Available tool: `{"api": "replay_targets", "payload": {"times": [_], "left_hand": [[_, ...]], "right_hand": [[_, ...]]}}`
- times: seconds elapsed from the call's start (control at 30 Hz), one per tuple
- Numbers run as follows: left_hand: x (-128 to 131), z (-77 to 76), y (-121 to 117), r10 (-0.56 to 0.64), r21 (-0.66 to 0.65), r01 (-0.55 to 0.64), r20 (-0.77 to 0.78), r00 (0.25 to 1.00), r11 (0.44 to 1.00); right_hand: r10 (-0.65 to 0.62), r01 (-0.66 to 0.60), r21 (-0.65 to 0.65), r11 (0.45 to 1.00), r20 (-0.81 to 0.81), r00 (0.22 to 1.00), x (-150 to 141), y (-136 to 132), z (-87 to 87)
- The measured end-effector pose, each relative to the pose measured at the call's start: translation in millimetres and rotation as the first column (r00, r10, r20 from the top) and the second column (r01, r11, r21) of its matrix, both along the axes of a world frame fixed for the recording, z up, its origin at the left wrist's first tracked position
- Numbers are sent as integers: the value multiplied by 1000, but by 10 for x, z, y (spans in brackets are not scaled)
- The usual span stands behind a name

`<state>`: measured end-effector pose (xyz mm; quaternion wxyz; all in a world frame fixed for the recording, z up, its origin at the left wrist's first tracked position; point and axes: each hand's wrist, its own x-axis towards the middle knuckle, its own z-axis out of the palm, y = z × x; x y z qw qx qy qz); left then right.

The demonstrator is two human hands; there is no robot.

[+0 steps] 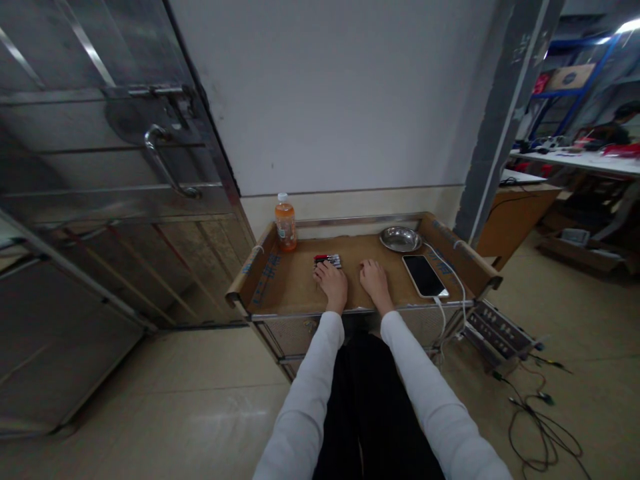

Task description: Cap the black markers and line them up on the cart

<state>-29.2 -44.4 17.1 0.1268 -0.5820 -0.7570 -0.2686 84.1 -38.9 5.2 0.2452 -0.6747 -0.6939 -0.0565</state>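
A small cart table (pixel 295 290) lined with brown cardboard stands before me. My left hand (pixel 331 281) lies flat on it, fingertips touching a small bundle of red, black and white parts (pixel 327 259). My right hand (pixel 373 277) rests palm down on the cardboard just to the right, fingers loosely curled and holding nothing. Both arms wear white sleeves.
An orange drink bottle (pixel 285 226) stands at the back left of the cart. A metal dish (pixel 401 239) sits at the back right, a phone (pixel 425 275) on a white cable beside it. A metal door (pixel 115 167) is at left; cables (pixel 535 413) trail on the floor at right.
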Motion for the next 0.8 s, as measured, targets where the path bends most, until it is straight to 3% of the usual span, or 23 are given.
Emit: {"api": "replay_targets", "payload": {"times": [0.17, 0.3, 0.43, 0.6, 0.8], "left_hand": [[6, -3, 34, -193, -38, 193, 9, 981, 980], [-8, -52, 134, -527, -91, 528, 39, 849, 844], [-33, -100, 241, -640, -34, 649, 133, 757, 760], [-14, -118, 324, -704, 161, 693, 297, 645, 702], [26, -90, 398, -754, 352, 666, 329, 569, 657]], "right_hand": [[46, -46, 13, 999, -22, 999, 3, -5, 48], [187, -186, 41, 982, -20, 982, -5, -3, 102], [140, -140, 17, 990, 1, 990, 1, 17, 71], [61, -62, -1, 998, 80, 995, 16, 72, -5], [49, -50, 2, 999, 63, 997, 4, 123, -9]]}}
